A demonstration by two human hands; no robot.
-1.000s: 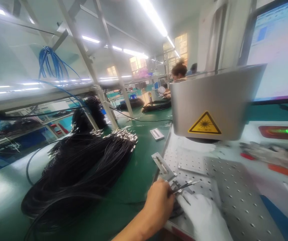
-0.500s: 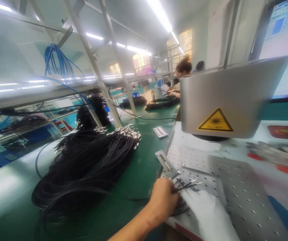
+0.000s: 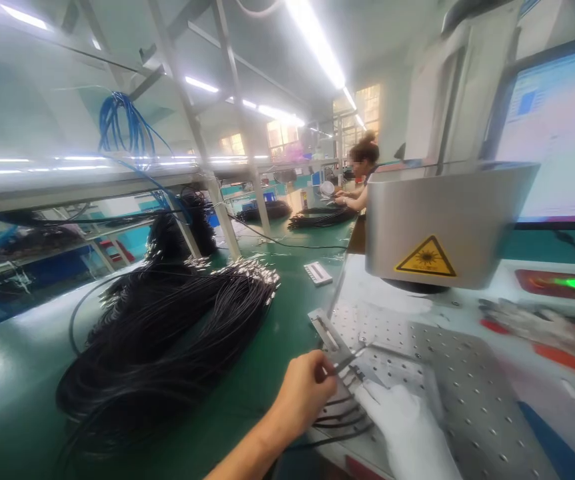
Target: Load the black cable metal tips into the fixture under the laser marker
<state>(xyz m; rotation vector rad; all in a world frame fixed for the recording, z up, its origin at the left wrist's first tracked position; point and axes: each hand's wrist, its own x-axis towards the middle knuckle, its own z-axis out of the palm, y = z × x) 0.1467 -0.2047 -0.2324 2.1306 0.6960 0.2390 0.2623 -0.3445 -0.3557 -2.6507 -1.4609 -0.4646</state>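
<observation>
My bare left hand [image 3: 305, 390] pinches a black cable [image 3: 343, 362] between thumb and fingers. The cable's metal end points up and right over the perforated metal plate [image 3: 447, 363]. Close by on the right is my right hand [image 3: 400, 417], in a white glove. Its fingers are closed round several black cables [image 3: 337, 421], which curve out below it, though the fingertips are blurred. A small metal fixture [image 3: 325, 328] with a slot sits just beyond my left hand at the plate's edge.
Left on the green table lies a large coil of black cables [image 3: 167, 347] with metal ends. A grey laser head [image 3: 442, 213] with a yellow warning sign overhangs the plate. Red-and-grey gloves [image 3: 537, 327], a monitor [image 3: 562, 133] and a slotted white block [image 3: 318, 273] are nearby. A person [image 3: 362, 167] works farther back.
My left hand has drawn slightly left and turned, and a single cable now shows in its pinch. The gloved hand stays close by. The head view has shifted a little.
</observation>
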